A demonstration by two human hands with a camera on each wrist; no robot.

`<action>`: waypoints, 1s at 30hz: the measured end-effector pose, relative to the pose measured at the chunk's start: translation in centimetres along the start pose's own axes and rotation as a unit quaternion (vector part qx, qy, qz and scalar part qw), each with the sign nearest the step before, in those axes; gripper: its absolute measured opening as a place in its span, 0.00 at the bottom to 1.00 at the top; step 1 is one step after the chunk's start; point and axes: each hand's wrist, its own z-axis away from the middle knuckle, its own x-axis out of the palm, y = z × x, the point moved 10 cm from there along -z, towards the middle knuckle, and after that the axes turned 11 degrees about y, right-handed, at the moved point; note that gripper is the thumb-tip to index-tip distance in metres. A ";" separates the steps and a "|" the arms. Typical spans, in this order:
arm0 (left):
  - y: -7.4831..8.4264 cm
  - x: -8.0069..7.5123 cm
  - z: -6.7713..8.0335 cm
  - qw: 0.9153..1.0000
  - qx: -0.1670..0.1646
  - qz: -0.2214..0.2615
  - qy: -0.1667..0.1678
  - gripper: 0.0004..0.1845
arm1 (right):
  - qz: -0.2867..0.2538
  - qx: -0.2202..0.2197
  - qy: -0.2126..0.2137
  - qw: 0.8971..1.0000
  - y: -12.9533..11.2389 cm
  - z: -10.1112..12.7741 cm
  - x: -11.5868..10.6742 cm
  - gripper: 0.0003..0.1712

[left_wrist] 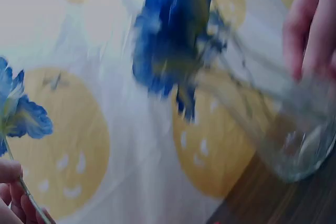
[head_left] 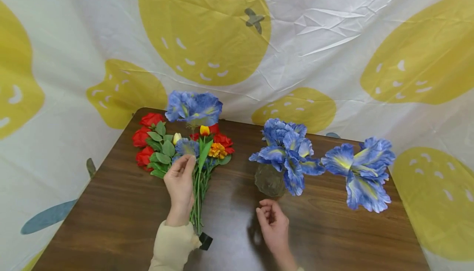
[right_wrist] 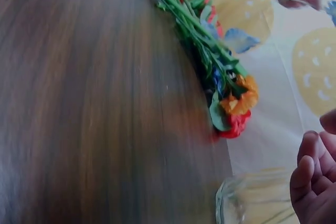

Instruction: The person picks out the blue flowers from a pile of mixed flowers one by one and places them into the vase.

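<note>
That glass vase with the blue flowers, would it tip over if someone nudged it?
Possibly. The glass vase looks short and rounded, yet the blue irises spread wider than it and lean right, so it seems top-heavy. Clear glass is probably smooth and breakable. The right hand hovers near, not touching.

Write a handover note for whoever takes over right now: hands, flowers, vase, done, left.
Left hand: pinches the thin stem of one blue flower, held above the bunch of flowers lying on the table.
Right hand: fingers loosely curled, holding nothing, just in front of the glass vase.
Done: blue flowers already stand in the vase; another blue bloom shows to its right.
Left: held flower not yet in the vase; red, orange and yellow flowers remain in the bunch.
</note>
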 end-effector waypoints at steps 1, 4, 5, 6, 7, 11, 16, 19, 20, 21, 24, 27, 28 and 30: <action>0.2 0.4 0.6 1.000 -0.002 0.007 -0.010 0.06 | -0.004 -0.004 -0.011 1.000 -0.2 0.1 0.4 0.11; 0.9 1.7 2.5 0.999 0.006 0.020 -0.049 0.10 | -0.017 -0.010 -0.050 0.999 -1.0 0.4 1.6 0.13; 1.0 2.1 3.1 0.998 0.011 0.024 -0.063 0.10 | -0.020 -0.013 -0.062 0.998 -1.3 0.5 2.0 0.14; 1.2 2.5 3.7 0.996 0.018 0.026 -0.078 0.10 | -0.022 -0.018 -0.073 0.997 -1.7 0.5 2.4 0.15; 1.4 2.9 4.3 0.995 0.028 0.027 -0.095 0.08 | -0.025 -0.024 -0.082 0.996 -2.1 0.5 2.7 0.15; 2.3 4.3 6.5 0.983 0.093 0.011 -0.155 0.01 | -0.041 -0.051 -0.100 0.993 -3.9 0.5 3.5 0.17; 2.6 5.2 8.4 0.972 0.132 -0.007 -0.194 0.02 | -0.048 -0.064 -0.089 0.993 -4.9 0.2 3.4 0.14; 2.2 5.5 8.9 0.971 0.123 -0.013 -0.203 0.02 | -0.047 -0.070 -0.084 0.993 -5.1 0.2 3.2 0.13; 2.1 5.5 9.1 0.971 0.120 -0.017 -0.206 0.02 | -0.046 -0.071 -0.083 0.993 -5.1 0.2 3.1 0.13; 2.0 5.6 9.3 0.971 0.118 -0.021 -0.209 0.02 | -0.045 -0.071 -0.082 0.993 -5.1 0.1 3.0 0.13; 1.7 5.6 9.7 0.970 0.109 -0.034 -0.215 0.02 | -0.046 -0.084 -0.078 0.992 -5.2 0.1 2.8 0.14; 1.5 5.7 9.9 0.969 0.109 -0.045 -0.219 0.01 | -0.045 -0.084 -0.077 0.992 -5.2 0.1 2.7 0.14; 1.4 5.7 10.0 0.968 0.109 -0.046 -0.220 0.01 | -0.045 -0.084 -0.077 0.992 -5.2 0.1 2.7 0.13; 1.4 5.8 10.1 0.967 0.110 -0.045 -0.224 0.01 | -0.040 -0.079 -0.079 0.993 -5.1 0.1 2.6 0.12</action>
